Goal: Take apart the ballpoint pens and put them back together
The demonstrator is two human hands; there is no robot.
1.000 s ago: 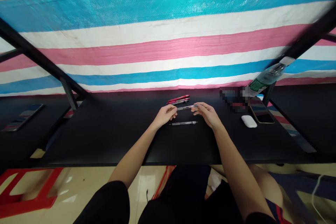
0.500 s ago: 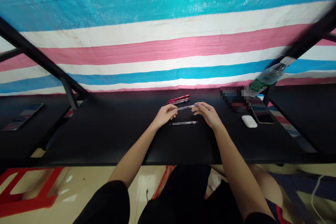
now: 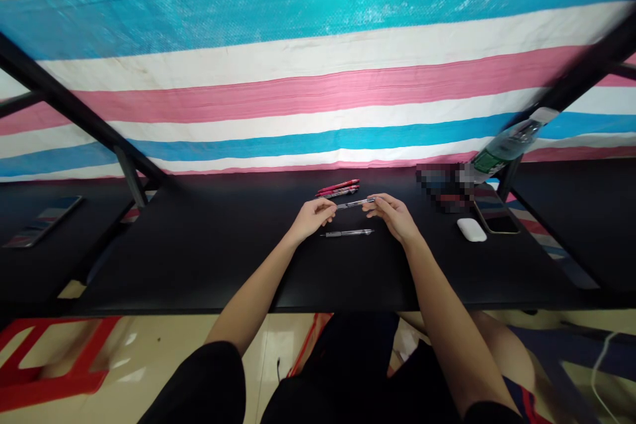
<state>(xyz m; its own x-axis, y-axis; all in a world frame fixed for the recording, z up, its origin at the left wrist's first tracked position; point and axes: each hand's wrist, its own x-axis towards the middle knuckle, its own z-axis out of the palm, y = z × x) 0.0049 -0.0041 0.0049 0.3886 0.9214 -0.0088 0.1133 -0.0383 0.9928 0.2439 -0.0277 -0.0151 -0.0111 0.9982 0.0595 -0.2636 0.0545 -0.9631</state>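
Observation:
Between my two hands is a pen (image 3: 354,203) with a clear barrel and a grey grip, held nearly level above the black table. My left hand (image 3: 315,217) pinches its grey end, and my right hand (image 3: 391,213) closes thumb and fingers on the other end. Closer to me, a second clear-and-grey pen (image 3: 348,233) lies flat on the tabletop. Just beyond my hands, red pens (image 3: 338,187) lie side by side, one of them partly clear.
On the right are a white earphone case (image 3: 472,230), a phone (image 3: 497,212), a tilted water bottle (image 3: 511,146) and a blurred-out patch. Another phone (image 3: 44,220) lies on the left table. Black metal posts slant at both sides, before a striped sheet (image 3: 318,99).

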